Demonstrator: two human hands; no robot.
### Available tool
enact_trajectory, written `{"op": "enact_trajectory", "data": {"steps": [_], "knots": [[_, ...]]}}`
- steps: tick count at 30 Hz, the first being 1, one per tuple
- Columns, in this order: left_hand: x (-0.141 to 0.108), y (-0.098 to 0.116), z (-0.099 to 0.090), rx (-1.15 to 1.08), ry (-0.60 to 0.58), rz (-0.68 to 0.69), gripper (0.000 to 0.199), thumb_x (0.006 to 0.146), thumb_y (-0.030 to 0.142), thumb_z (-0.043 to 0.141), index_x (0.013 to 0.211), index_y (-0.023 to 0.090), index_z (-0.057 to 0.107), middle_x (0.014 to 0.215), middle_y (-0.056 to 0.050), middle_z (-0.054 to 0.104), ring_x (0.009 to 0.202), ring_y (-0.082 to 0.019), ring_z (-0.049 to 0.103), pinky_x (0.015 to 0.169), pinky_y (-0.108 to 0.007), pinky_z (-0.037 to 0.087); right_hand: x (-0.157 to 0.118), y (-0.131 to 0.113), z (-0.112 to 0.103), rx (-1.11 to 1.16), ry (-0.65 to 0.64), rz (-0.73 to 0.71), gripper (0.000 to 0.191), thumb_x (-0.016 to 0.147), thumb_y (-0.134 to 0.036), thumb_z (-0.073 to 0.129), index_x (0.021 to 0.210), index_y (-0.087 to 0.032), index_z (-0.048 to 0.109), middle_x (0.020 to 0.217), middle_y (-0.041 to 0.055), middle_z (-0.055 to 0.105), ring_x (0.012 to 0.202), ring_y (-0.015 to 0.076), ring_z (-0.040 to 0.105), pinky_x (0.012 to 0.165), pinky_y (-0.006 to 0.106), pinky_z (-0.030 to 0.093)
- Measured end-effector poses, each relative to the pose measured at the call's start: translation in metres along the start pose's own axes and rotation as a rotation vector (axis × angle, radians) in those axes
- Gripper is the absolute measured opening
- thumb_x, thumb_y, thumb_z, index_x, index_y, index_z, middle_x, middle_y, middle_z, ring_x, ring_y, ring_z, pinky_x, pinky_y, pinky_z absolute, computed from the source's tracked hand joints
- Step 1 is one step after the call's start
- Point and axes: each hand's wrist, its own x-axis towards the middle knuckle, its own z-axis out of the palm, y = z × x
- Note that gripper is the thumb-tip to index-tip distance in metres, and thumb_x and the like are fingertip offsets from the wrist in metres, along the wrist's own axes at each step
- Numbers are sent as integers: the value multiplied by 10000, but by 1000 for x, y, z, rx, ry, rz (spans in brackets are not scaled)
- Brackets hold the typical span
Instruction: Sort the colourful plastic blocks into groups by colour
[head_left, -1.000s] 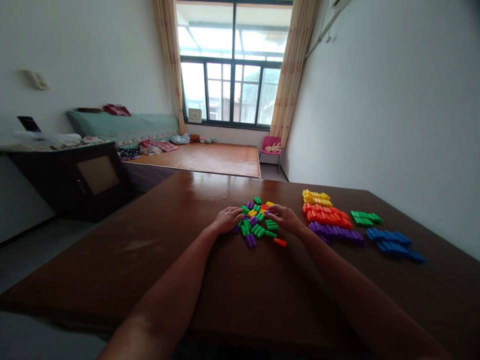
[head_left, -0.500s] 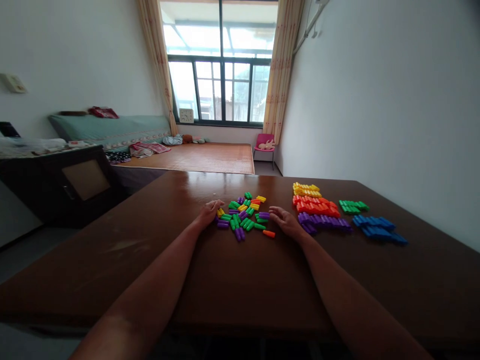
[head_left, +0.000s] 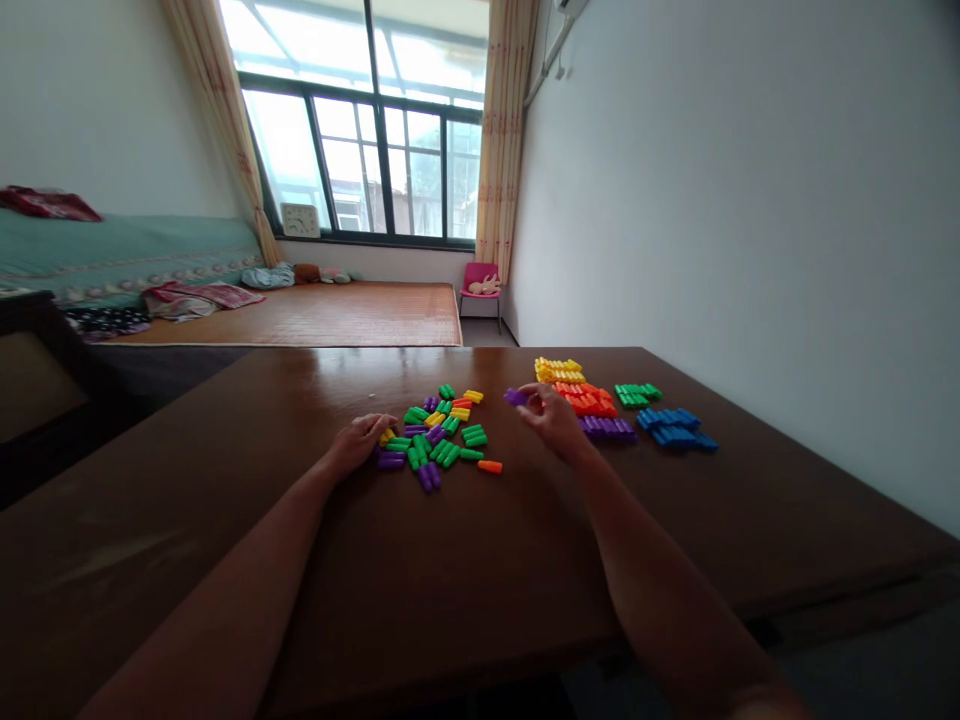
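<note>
My right hand point(head_left: 547, 412) is closed on a purple piece point(head_left: 516, 397), raised between the mixed pile and the sorted rows. My left hand point(head_left: 361, 440) rests at the left edge of the mixed pile, beside a yellow piece point(head_left: 386, 437); whether its fingers grip anything is hidden. Green pieces point(head_left: 418, 450), purple and yellow ones lie scattered there, with an orange piece point(head_left: 490, 467) at the near right. Past my right hand are yellow point(head_left: 559, 371), orange point(head_left: 589, 400), purple point(head_left: 609, 429), green point(head_left: 637, 395) and blue point(head_left: 675, 428) groups.
The brown table point(head_left: 450, 570) stretches across the front. Behind it are a bed point(head_left: 360, 313) with cloths, a pink chair point(head_left: 481, 280) holding a plush toy, and a window with curtains. A dark cabinet point(head_left: 30, 380) stands at the left.
My right hand has lifted a purple piece from the pile's right side and moved away from the pile, toward the sorted groups. The view has turned right.
</note>
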Motion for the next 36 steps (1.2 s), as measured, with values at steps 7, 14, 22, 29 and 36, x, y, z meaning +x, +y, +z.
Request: {"op": "enact_trajectory", "data": {"steps": [7, 14, 22, 29, 36], "knots": [[-2, -1, -2, -60, 5, -40, 587, 851, 631, 373, 1024, 191, 721, 977, -49, 734, 915, -241, 650, 831, -324, 496, -31, 91, -109, -226, -13, 516, 260, 704, -386, 681, 861, -180, 655, 817, 56, 690, 762, 199, 634, 706, 302, 474], [-1, 2, -2, -34, 19, -40, 577, 849, 622, 378, 1007, 193, 729, 966, -37, 740, 874, -229, 659, 814, -318, 502, -78, 88, -88, -255, -167, 541, 301, 613, -421, 765, 796, -214, 646, 805, 30, 700, 743, 198, 643, 672, 288, 454], [-10, 28, 2, 151, -5, 144, 550, 915, 509, 282, 856, 213, 742, 912, -42, 736, 895, -224, 649, 881, -338, 477, -62, 28, -64, -217, 290, 293, 397, 861, -555, 490, 841, -176, 607, 768, 86, 668, 662, 193, 609, 632, 305, 459], [-2, 27, 8, 135, 209, 157, 460, 950, 426, 303, 1102, 205, 676, 1164, -71, 678, 1118, -207, 584, 1017, -362, 426, -21, -51, 33, -81, -349, -203, 354, 820, -184, 564, 1170, -209, 619, 1185, 92, 646, 827, 171, 641, 831, 315, 489], [-4, 25, 13, 150, 11, 183, 543, 958, 511, 274, 1279, 210, 591, 1338, -72, 585, 1281, -216, 478, 1111, -383, 351, 0, -18, 72, 1, -294, 17, 384, 885, -304, 484, 1227, -179, 605, 970, 87, 697, 814, 197, 643, 793, 336, 503]]}}
